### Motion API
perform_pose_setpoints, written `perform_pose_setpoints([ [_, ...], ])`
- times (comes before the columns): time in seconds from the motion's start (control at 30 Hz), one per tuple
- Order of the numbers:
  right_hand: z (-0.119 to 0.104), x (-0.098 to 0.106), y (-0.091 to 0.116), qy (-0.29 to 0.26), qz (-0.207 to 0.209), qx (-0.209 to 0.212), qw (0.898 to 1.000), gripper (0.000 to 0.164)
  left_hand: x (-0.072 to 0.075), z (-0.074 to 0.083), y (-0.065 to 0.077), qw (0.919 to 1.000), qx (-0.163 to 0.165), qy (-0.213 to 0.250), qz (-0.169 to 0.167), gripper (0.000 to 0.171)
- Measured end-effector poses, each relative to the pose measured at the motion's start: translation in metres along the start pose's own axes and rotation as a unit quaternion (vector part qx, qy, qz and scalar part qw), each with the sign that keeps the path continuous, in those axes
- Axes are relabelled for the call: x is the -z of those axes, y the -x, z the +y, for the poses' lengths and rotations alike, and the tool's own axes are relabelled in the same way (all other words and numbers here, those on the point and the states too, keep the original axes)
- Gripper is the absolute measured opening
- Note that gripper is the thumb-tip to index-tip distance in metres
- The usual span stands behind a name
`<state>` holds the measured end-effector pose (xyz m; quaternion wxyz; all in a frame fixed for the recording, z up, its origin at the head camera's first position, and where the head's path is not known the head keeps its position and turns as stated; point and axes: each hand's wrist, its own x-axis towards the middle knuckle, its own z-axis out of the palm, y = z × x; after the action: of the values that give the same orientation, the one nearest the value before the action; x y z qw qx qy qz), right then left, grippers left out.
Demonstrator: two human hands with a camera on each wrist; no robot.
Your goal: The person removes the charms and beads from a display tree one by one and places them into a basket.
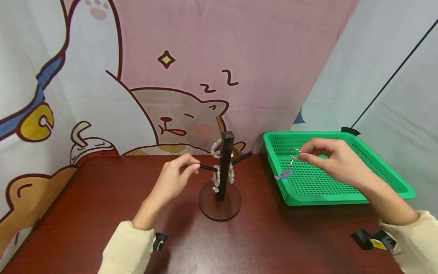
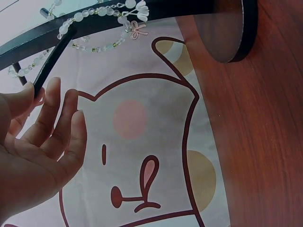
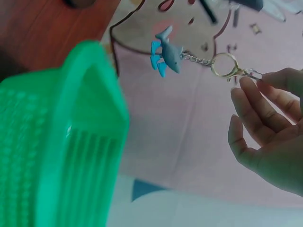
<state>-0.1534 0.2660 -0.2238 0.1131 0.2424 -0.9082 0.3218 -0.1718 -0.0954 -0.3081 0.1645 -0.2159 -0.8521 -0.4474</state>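
A dark wooden jewelry stand [image 1: 224, 167] with several pegs stands upright on its round base. Beaded bracelets [image 1: 217, 177] hang from its pegs; in the left wrist view a bracelet [image 2: 90, 15] carries a white flower charm and a bow charm. My left hand [image 1: 175, 175] pinches the tip of a black peg [image 2: 53, 61] between thumb and finger. My right hand [image 1: 328, 158] holds a keychain by its clasp end, above the basket's left part. From the keychain's gold ring [image 3: 224, 65] and chain dangles a grey-blue dolphin figure [image 3: 169, 51] with bright blue pieces.
A green plastic basket [image 1: 291, 199] with perforated walls sits on the right of the reddish-brown table [image 1: 102, 201]. Behind the table hangs a cartoon-printed cloth [image 1: 273, 57]. Black straps are at both wrists.
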Motion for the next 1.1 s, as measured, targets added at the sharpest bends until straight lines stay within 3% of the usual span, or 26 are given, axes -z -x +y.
perform_pose_setpoints([
  [0.23,0.034,0.005,0.015,0.012,-0.02,-0.038,0.999,0.007,0.0,0.001,0.0,1.0,-0.002,0.001,-0.002,0.004],
  [0.63,0.069,-0.016,0.04,0.001,-0.056,-0.042,0.998,0.005,0.0,0.001,0.0,0.9999,-0.003,0.01,-0.002,0.004],
  [0.87,0.077,-0.024,0.044,-0.006,-0.069,-0.043,0.997,0.008,-0.001,0.0,0.0,0.9999,-0.002,0.011,-0.001,0.004],
  [1.1,0.068,-0.019,0.035,-0.003,-0.075,-0.052,0.996,0.011,-0.001,0.0,0.001,0.9999,0.0,0.01,-0.002,0.004],
])
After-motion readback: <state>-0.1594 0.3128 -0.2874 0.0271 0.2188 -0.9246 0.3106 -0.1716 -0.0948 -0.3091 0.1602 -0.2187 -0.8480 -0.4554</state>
